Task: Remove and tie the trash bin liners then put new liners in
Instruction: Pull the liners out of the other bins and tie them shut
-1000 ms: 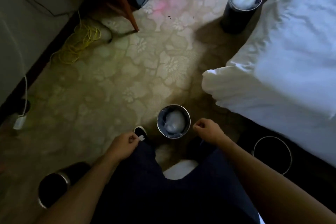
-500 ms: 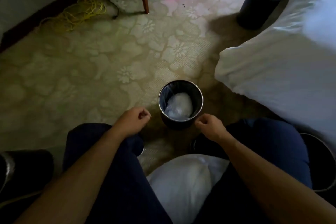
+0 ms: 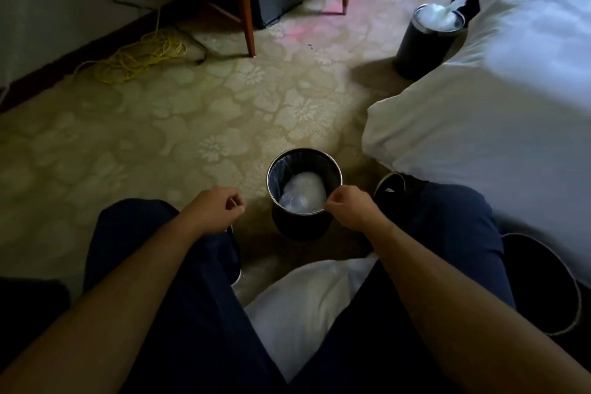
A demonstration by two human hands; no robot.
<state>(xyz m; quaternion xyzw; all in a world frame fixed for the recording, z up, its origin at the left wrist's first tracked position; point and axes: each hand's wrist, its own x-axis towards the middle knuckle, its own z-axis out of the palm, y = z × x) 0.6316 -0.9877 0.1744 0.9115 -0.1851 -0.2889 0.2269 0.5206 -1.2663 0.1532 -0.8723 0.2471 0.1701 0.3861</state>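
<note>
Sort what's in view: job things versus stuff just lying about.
Job: near bin, the plastic in it, far bin by the bed, white bag between the knees.
Lying about: yellow cable, wooden furniture legs, bed cover.

Small round black bin (image 3: pixel 302 225): matt dark wall, polished metal rim. Thin translucent plastic liner (image 3: pixel 302 193) inside it, crinkled and glossy. Beige floral carpet (image 3: pixel 160 137) is matt woven pile, white bedding (image 3: pixel 479 99) soft matt cloth, reddish-brown furniture legs (image 3: pixel 248 16) smooth varnished wood.
</note>
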